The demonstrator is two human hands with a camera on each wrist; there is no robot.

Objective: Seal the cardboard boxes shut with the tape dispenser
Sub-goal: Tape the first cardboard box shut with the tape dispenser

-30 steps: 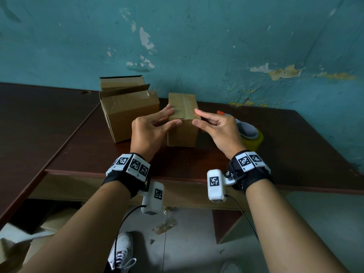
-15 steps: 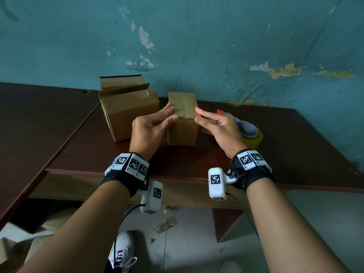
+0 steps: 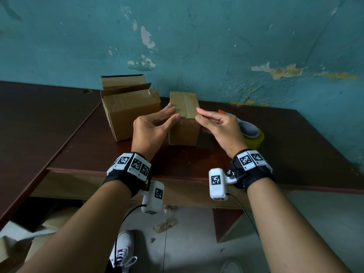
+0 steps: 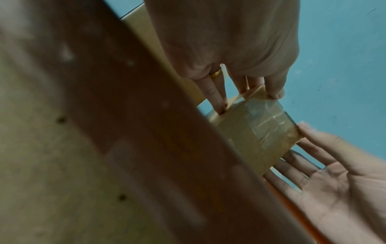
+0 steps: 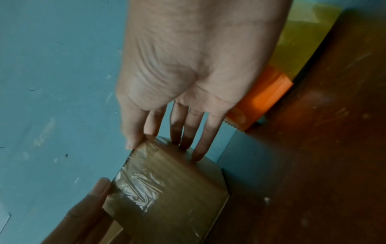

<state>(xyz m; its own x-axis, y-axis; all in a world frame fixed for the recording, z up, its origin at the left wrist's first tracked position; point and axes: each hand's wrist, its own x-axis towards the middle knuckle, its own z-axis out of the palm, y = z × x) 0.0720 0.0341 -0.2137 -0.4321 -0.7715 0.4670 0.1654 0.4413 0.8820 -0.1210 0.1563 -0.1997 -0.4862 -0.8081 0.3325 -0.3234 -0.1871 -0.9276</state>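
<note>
Small box (image 3: 184,117) on tabletop (image 3: 275,154): light, stiff cardboard, slick tape strip (image 5: 137,189) on front. Left hand (image 3: 150,133), right hand (image 3: 218,127) fingers straight, pressing opposite sides; best held there.

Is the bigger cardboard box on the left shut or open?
Open. The larger box has its back flaps standing up and no tape visible, unlike the small box, whose top is closed under tape.

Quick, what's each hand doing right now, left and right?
Left hand: open, straight fingers pressing the small taped box.
Right hand: open, fingertips touching the same box's other side.
</note>
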